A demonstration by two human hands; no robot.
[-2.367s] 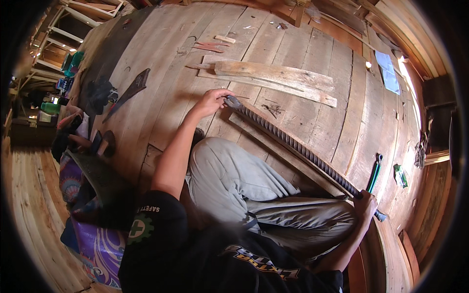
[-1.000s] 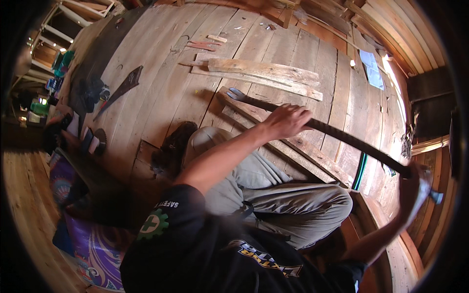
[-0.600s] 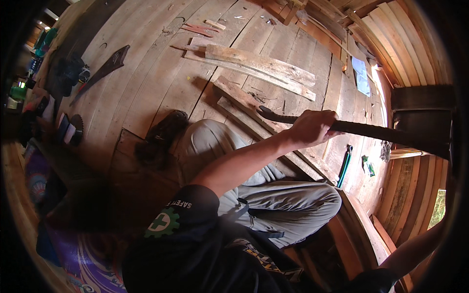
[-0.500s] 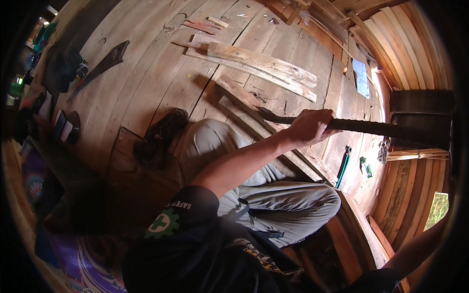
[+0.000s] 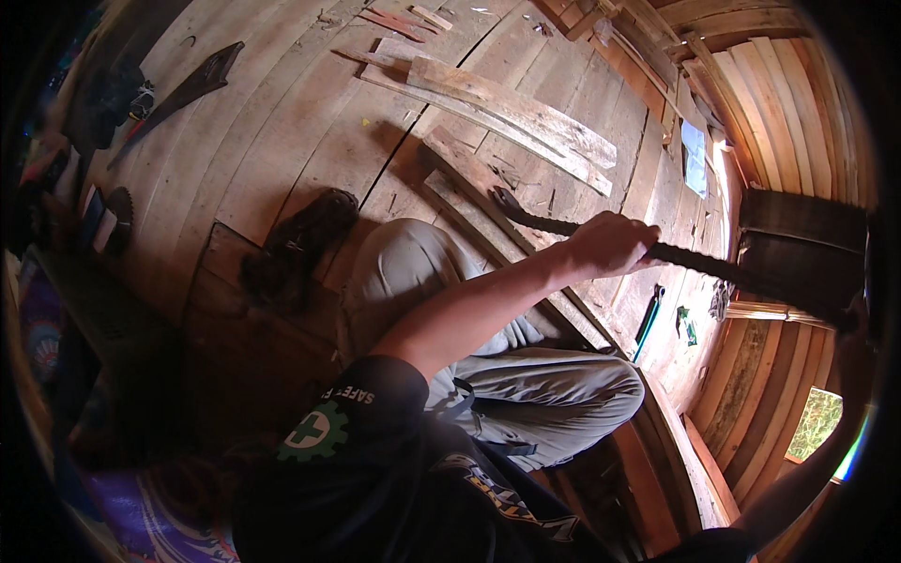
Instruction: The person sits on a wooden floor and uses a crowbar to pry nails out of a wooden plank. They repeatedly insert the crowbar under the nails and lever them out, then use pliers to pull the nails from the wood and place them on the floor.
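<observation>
My left hand (image 5: 615,246) is wrapped round the shaft of a crowbar (image 5: 699,262), a dark ribbed bar with a hooked claw end. That claw hangs over the boards on the left side of the grip. Toward the right rim the bar runs to my right hand (image 5: 852,327), which is dim and closed about its far end. Beneath the claw lie two narrow wooden boards (image 5: 483,225), partly hidden by my arm and knee. Several nails or splinters, too small to tell, are scattered beside them.
More loose planks (image 5: 511,108) lie farther off on the plank floor. A handsaw (image 5: 188,89) rests at the upper left, near a round toothed blade (image 5: 119,220). A teal-handled tool (image 5: 649,324) lies right of my knees. Board walls (image 5: 765,113) stand at the right.
The crowbar has tilted, its right end dropping lower in the picture. My left hand has shifted slightly right along with it, and my right hand has come more into view.
</observation>
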